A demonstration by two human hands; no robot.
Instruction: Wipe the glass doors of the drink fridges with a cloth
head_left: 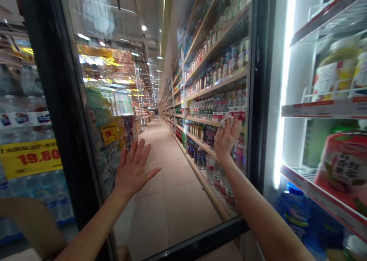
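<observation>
A glass fridge door (256, 100) with a black frame stands swung open in front of me. My left hand (133, 171) lies flat against the pane with its fingers spread, holding nothing. Higher and to the right, my right hand (226, 138) presses a small white cloth (229, 119) against the glass near the door's right frame. Only the top edge of the cloth shows above my fingers.
Through the pane I see a long tiled aisle (169, 184) with drink shelves (206, 112) along its right side. The lit fridge interior (323, 108) at the right holds bottles and packs on red-edged shelves. A yellow price sign (30, 158) hangs at the left.
</observation>
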